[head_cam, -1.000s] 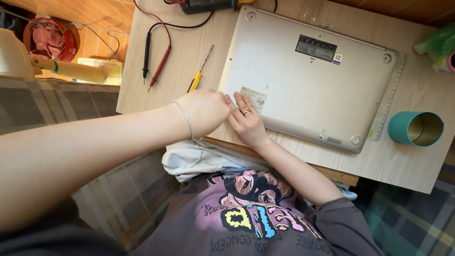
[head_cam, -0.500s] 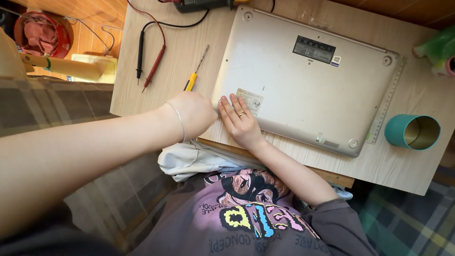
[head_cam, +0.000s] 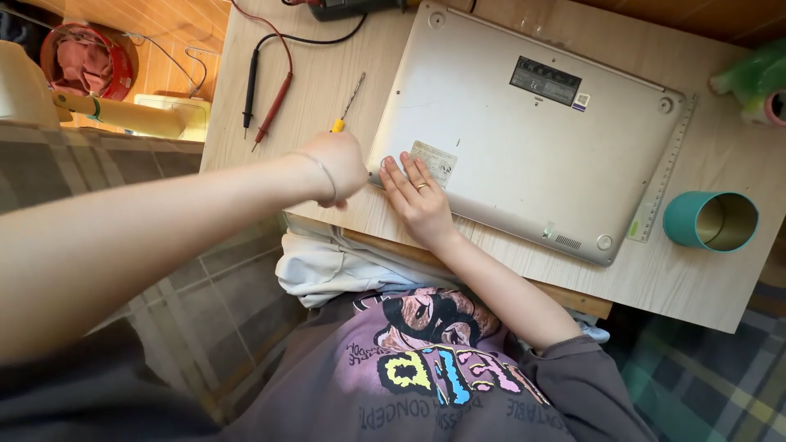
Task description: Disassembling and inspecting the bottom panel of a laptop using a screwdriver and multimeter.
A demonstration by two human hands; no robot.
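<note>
Since the earlier frame the left hand [head_cam: 337,166] has lifted off the laptop corner and shifted left, toward the yellow-handled screwdriver [head_cam: 345,106] at upper centre-left. The tool lies just above its knuckles, long axis slanting up-right. Its fingers curl loosely; whether they grip anything I cannot tell. The right hand [head_cam: 419,200] rests flat, fingers spread, on the upturned silver laptop [head_cam: 532,139] on the pale wooden desk [head_cam: 704,270].

- laptop [head_cam: 524,123] lies bottom-up on the desk [head_cam: 344,74]
- screwdriver [head_cam: 345,105] just left of it, multimeter probes [head_cam: 264,96] further left
- ruler [head_cam: 663,176] along its right edge, cup [head_cam: 711,221] on its side beyond that
- both hands at its near left corner, left hand [head_cam: 337,164] beside right hand [head_cam: 419,200]
</note>
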